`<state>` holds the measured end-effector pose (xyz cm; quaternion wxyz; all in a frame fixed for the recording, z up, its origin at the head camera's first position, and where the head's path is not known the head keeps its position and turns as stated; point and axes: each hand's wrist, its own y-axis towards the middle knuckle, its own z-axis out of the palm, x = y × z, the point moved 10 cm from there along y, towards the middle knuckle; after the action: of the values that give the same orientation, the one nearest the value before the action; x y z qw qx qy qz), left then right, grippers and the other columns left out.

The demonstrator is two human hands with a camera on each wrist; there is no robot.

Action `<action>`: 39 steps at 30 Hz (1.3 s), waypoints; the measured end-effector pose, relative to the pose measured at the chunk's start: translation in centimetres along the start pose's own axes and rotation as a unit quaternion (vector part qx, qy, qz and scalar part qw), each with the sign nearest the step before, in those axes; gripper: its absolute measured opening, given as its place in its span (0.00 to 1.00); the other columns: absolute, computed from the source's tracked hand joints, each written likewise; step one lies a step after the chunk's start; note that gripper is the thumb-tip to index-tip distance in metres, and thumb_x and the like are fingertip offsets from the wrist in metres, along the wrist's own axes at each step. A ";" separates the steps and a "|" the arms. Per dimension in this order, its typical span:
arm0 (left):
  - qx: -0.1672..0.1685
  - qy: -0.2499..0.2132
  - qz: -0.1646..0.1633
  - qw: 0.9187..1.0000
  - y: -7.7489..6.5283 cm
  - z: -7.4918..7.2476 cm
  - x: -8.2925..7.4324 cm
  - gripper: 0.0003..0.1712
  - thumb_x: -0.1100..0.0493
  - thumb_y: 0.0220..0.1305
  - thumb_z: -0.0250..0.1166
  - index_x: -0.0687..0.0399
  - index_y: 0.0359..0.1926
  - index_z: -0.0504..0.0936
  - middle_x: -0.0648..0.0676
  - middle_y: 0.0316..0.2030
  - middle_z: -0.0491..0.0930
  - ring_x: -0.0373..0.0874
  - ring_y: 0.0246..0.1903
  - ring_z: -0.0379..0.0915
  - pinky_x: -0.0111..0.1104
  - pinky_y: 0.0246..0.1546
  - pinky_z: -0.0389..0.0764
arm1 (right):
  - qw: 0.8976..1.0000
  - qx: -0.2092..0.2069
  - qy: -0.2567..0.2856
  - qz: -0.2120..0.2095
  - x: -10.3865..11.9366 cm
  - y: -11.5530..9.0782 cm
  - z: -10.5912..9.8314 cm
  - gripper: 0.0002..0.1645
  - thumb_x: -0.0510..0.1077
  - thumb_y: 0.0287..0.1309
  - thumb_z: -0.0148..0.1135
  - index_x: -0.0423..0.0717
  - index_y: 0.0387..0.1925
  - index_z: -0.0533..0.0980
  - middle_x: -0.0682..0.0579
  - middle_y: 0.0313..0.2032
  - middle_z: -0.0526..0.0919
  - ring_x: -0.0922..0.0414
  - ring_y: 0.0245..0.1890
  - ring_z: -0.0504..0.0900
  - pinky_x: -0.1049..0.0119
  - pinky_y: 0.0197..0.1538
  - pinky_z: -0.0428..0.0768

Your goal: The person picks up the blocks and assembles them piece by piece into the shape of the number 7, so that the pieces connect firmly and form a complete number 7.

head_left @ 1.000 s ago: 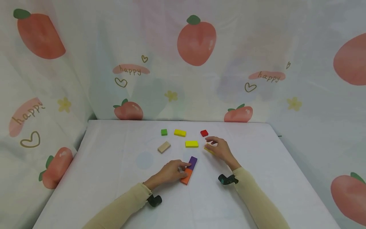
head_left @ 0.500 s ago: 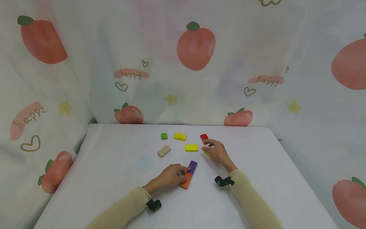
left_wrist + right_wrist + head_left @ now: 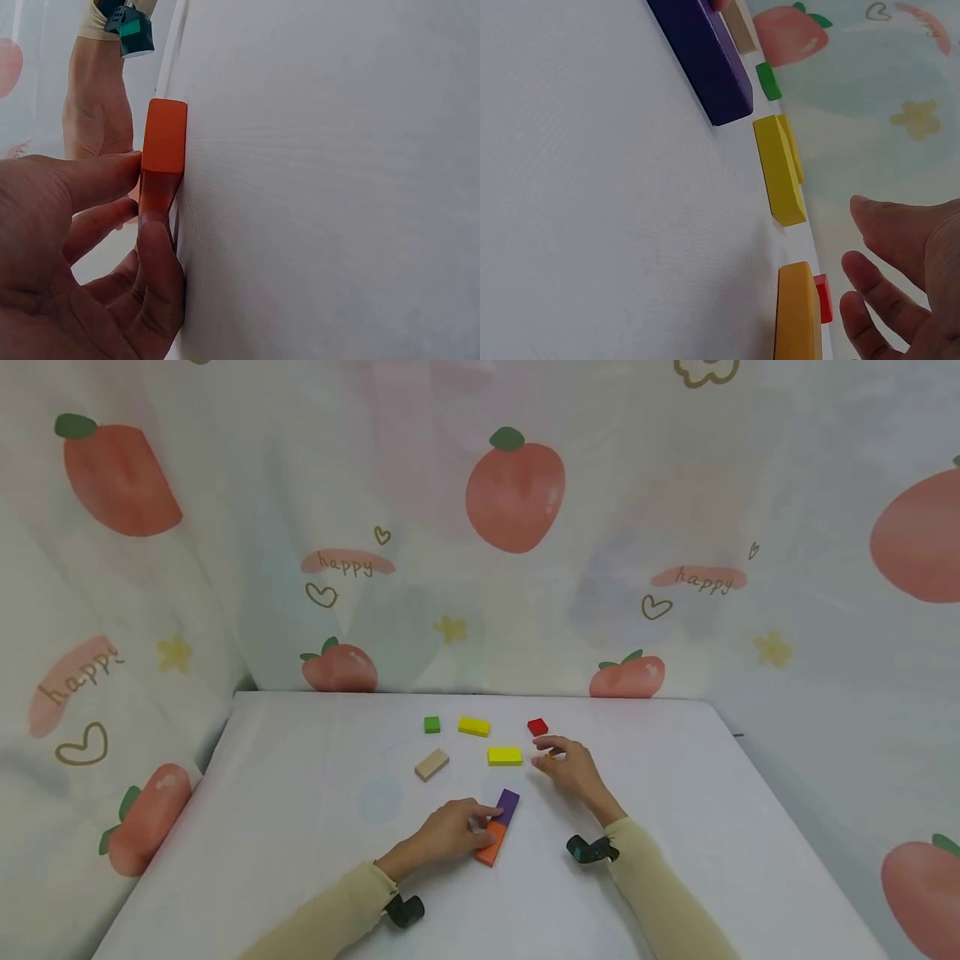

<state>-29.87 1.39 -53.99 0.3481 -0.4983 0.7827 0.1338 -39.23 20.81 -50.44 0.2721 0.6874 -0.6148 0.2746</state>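
On the white table, an orange block [image 3: 488, 856] and a purple block [image 3: 508, 807] lie end to end in a slanted line. My left hand [image 3: 450, 829] touches them, its thumb on the orange block and its index finger reaching onto the purple one. The left wrist view shows another fingertip against the side of the orange block [image 3: 164, 139]. Over an orange-yellow block [image 3: 797, 315], mostly hidden in the head view, hovers my right hand [image 3: 574, 770]. Its fingers are spread and loosely bent, apart from that block in the right wrist view.
A yellow block [image 3: 505, 757] lies left of my right hand, and a small red block [image 3: 537, 727] just beyond it. Farther left are another yellow block [image 3: 474, 727], a small green block [image 3: 432, 725] and a beige block [image 3: 432, 765]. A printed curtain [image 3: 420, 468] rises behind the table.
My right hand has shifted slightly left and now covers more of the orange-yellow block. The left hand stays at the orange and purple blocks. The head view has tilted a little upward.
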 end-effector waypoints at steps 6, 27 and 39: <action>0.000 0.002 0.006 1.000 0.1 -0.3 -0.2 0.25 0.51 0.61 0.69 0.35 0.61 0.80 0.43 0.41 0.80 0.35 0.31 0.69 0.27 0.32 0.70 | 1.000 -0.002 0.002 -0.001 -0.3 0.3 0.0 0.24 0.50 0.60 0.67 0.51 0.58 0.78 0.48 0.53 0.83 0.48 0.53 0.76 0.50 0.56 0.74; -0.004 0.013 0.014 1.000 0.1 -0.7 -0.5 0.26 0.51 0.61 0.70 0.34 0.61 0.79 0.44 0.41 0.81 0.35 0.34 0.69 0.27 0.34 0.72 | 1.000 0.026 0.007 0.012 0.4 1.6 1.1 0.24 0.48 0.61 0.66 0.51 0.59 0.77 0.48 0.55 0.82 0.47 0.57 0.75 0.49 0.60 0.74; 0.000 0.013 0.022 1.000 0.0 -0.3 -0.3 0.26 0.50 0.61 0.69 0.34 0.61 0.79 0.44 0.42 0.81 0.34 0.35 0.69 0.27 0.35 0.71 | 0.998 0.055 -0.019 0.030 0.0 2.0 2.5 0.25 0.47 0.60 0.68 0.52 0.59 0.77 0.48 0.56 0.81 0.48 0.54 0.75 0.49 0.61 0.73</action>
<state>-29.95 1.43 -53.54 0.3347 -0.4825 0.7981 0.1352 -41.09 18.86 -52.07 0.2139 0.6879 -0.6238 0.3032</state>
